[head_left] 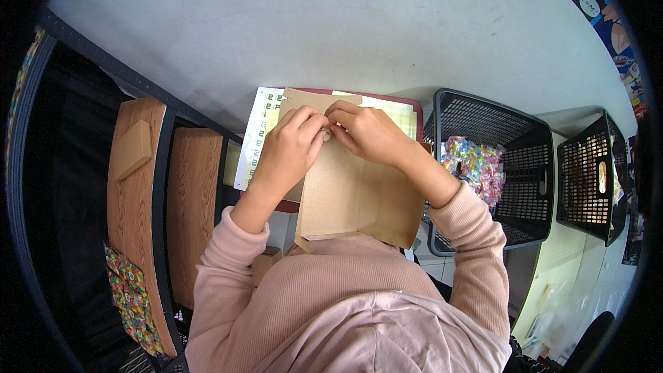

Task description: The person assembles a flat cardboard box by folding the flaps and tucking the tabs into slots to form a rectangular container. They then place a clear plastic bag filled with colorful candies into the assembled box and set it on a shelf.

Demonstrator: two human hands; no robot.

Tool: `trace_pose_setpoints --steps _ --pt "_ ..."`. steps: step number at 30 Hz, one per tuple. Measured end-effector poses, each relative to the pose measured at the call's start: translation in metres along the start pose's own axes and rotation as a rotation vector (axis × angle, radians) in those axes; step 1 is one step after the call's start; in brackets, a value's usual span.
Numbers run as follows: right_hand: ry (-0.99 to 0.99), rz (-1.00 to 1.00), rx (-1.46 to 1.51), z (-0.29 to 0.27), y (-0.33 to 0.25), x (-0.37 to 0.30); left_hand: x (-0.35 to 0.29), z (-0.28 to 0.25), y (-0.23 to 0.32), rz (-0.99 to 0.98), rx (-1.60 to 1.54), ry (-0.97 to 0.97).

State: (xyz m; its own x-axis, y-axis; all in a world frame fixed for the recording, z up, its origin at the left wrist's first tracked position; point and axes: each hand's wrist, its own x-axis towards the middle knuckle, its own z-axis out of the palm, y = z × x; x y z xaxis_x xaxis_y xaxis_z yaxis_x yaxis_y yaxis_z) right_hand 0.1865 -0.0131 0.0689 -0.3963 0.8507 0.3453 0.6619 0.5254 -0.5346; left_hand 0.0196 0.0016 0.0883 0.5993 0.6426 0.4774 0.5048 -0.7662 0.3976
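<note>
A brown cardboard box (331, 193) stands open against my front, its inside turned up toward me. My left hand (293, 141) is closed in a pinch at the box's far left corner. My right hand (369, 131) pinches at the same corner, and the fingertips of both hands meet there. A small pale bit of card shows between them, but the fingers cover most of it. Behind the hands, a flat cardboard flap (293, 100) lies over white and yellow printed sheets (387, 107).
To the right, a black plastic basket (528, 173) holds many colourful wrapped sweets (476, 169). A smaller black basket (587, 186) stands beyond it. On the left, a wooden shelf (131, 193) carries a closed cardboard box (132, 150) and a colourful packet (128, 297). A grey wall (331, 21) rises behind.
</note>
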Motion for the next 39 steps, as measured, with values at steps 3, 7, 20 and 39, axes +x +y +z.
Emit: trace_pose_setpoints --steps 3,7,20,39 --pt "0.000 0.013 -0.023 0.002 0.003 0.000 0.002 -0.001 -0.002 0.019 -0.019 -0.041" --pt "0.002 0.031 -0.043 0.004 0.000 0.001 0.001 0.003 -0.004 -0.017 -0.048 -0.061" --pt "0.143 0.044 0.129 0.002 -0.004 -0.003 0.000 0.002 -0.002 -0.092 -0.042 -0.093" --pt "0.144 -0.036 -0.008 0.016 -0.005 -0.008 -0.001 0.000 -0.005 -0.080 -0.075 -0.112"
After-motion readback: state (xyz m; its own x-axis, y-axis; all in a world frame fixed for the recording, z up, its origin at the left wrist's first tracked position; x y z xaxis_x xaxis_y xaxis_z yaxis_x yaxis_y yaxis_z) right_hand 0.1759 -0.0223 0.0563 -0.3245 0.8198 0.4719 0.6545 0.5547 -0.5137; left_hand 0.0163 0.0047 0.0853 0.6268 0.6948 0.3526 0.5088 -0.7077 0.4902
